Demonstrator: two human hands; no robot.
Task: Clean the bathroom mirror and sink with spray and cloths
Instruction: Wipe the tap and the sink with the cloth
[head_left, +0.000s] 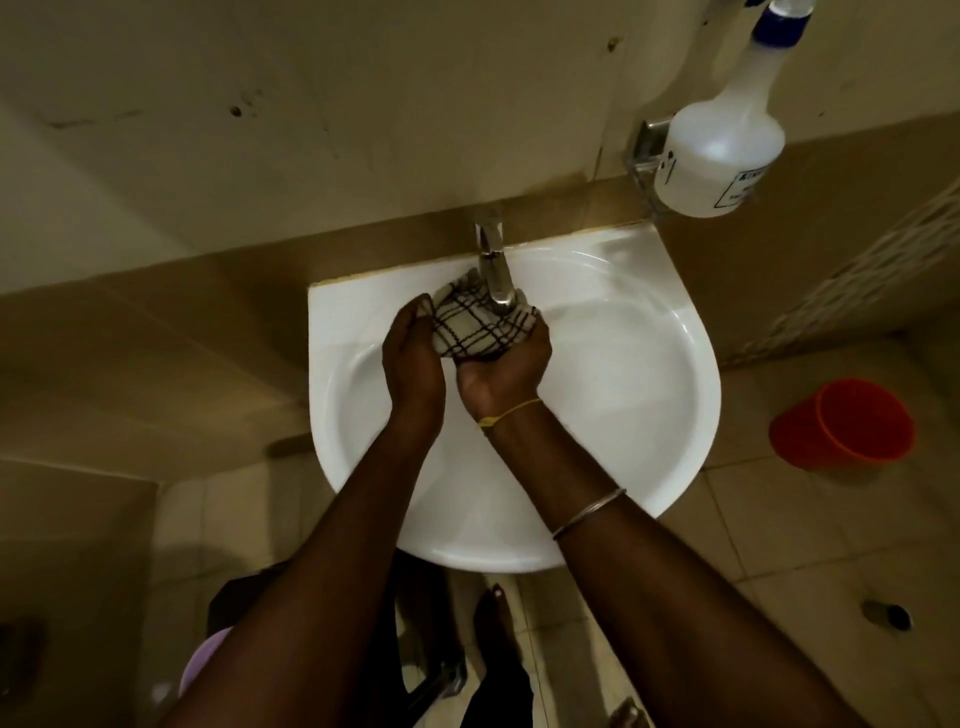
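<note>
A white checked cloth (475, 327) with dark lines is bunched up under the chrome tap (494, 270), over the bowl of the white sink (670, 364). My left hand (413, 364) grips its left side and my right hand (506, 366) cups it from below and the right. A white spray bottle (719, 145) with a blue collar sits in a wall holder above the sink's right corner. The mirror is out of view.
An orange bucket (844, 423) stands on the tiled floor to the right of the sink. A floor drain (885, 613) lies further right and nearer. A purple object (200, 662) shows at lower left. My bare feet are below the sink.
</note>
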